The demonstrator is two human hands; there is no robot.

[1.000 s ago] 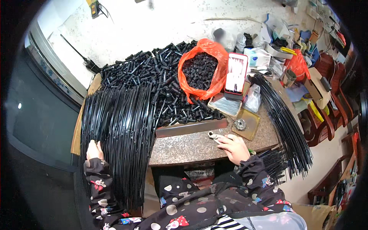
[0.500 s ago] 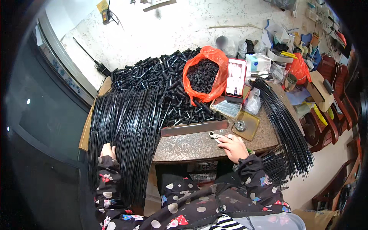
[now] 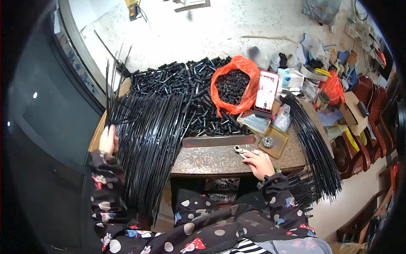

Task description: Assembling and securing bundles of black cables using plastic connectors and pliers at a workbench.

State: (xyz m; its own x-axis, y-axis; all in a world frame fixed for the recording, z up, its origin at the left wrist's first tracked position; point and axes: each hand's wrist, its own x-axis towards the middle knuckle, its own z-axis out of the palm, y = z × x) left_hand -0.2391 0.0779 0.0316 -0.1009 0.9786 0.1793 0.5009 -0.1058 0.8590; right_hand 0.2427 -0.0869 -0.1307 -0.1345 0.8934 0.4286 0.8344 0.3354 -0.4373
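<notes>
Metal bar (image 3: 218, 141) between right hand (image 3: 259, 164) and black parts (image 3: 207, 122), orange bag (image 3: 254, 80) beyond.

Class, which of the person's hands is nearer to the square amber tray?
Right. The right hand is close to the amber tray, on the side toward the body; the left hand is far to its left, holding black rods.

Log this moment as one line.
left grip: holding several long thin black rods; right grip: holding grey metal plier-like tool; surface: speckled brown tabletop
</notes>
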